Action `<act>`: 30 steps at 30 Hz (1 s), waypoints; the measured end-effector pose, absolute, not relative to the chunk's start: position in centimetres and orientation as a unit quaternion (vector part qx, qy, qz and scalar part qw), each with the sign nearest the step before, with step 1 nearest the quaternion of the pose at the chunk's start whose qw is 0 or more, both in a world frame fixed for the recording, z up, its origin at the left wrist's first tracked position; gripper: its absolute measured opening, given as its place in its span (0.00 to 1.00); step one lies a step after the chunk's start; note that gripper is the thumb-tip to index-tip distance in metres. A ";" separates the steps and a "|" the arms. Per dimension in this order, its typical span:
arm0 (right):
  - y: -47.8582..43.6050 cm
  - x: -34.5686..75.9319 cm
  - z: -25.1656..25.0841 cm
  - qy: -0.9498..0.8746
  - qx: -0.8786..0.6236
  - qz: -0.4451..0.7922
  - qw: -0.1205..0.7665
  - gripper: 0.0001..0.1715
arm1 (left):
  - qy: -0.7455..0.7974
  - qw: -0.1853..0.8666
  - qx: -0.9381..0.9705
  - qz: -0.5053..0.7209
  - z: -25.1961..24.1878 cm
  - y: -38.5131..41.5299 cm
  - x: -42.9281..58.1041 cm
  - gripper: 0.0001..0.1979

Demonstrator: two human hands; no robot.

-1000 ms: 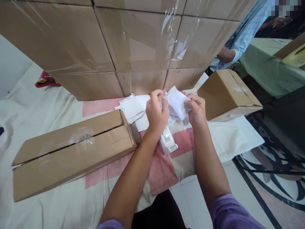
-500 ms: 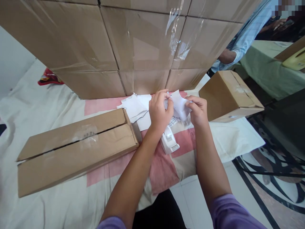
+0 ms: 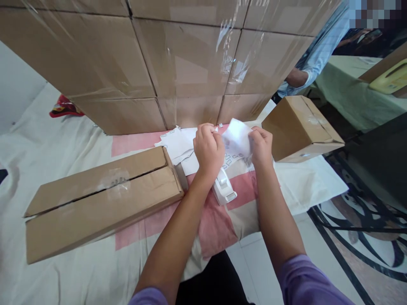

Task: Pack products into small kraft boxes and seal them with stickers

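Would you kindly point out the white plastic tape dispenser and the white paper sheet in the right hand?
White plastic tape dispenser (image 3: pixel 224 188): head view, middle of its body.
White paper sheet (image 3: pixel 237 137): head view, middle of its surface.

Left hand (image 3: pixel 208 148): 1; right hand (image 3: pixel 262 146): 1; held white sheet (image 3: pixel 237 137): 1; white tape dispenser (image 3: pixel 224 188): 1; loose paper pieces (image 3: pixel 176 144): several, overlapping, count unclear; stacked carton faces (image 3: pixel 205 63): 9 showing, 3 rows of 3, top row cut off; long taped carton (image 3: pixel 95 207): 1; open-sided carton (image 3: pixel 286 133): 1; red item (image 3: pixel 65 107): 1; yellow container (image 3: pixel 389 78): 1; purple sleeves (image 3: pixel 300 275): 2; light-blue sleeve (image 3: pixel 329 42): 1
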State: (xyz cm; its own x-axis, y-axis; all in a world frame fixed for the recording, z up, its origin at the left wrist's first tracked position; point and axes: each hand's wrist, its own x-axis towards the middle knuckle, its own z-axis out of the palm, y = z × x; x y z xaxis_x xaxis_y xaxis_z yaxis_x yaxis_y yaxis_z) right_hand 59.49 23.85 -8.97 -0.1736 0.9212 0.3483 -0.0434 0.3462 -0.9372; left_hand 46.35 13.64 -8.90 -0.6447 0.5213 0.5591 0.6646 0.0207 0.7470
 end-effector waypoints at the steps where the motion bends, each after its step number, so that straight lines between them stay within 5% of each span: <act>1: 24.3 59.8 -9.2 -0.605 -0.360 0.445 0.553 0.19 | -0.714 0.066 -0.408 -0.565 -9.0 13.7 46.3 0.06; 5: 25.4 61.0 -9.5 -0.605 -0.427 0.332 0.584 0.06 | -0.709 0.059 -0.428 -0.558 -9.2 13.7 46.0 0.06; 8: 24.4 61.0 -8.5 -0.689 -0.428 0.143 0.566 0.29 | -0.687 0.040 -0.455 -0.564 -9.4 13.7 46.0 0.06; 10: 23.1 60.5 -7.7 -0.762 -0.364 0.087 0.528 0.32 | -0.671 0.025 -0.483 -0.563 -9.5 13.8 46.0 0.07; 14: 21.2 59.0 -7.0 -0.845 -0.216 0.191 0.450 0.21 | -0.619 0.003 -0.553 -0.558 -9.5 13.8 45.8 0.07; 19: 21.0 58.1 -7.7 -0.826 -0.225 0.259 0.447 0.05 | -0.593 0.009 -0.582 -0.556 -9.7 14.0 45.8 0.07; 27: 20.4 57.8 -7.7 -0.807 -0.230 0.297 0.456 0.05 | -0.546 0.134 -0.650 -0.511 -3.9 7.0 47.5 0.09; 30: 19.0 57.0 -7.2 -0.817 -0.180 0.322 0.444 0.03 | -0.642 0.172 -0.616 -0.423 -1.0 0.9 45.4 0.09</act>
State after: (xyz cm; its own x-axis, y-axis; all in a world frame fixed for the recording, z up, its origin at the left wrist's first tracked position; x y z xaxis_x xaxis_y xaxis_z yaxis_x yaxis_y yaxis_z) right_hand 57.04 19.01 -7.16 -0.5411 0.5802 0.6087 0.0089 0.7278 -0.6858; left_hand 45.41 0.87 -1.01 -0.1818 0.6458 0.7415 0.9365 -0.1164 0.3309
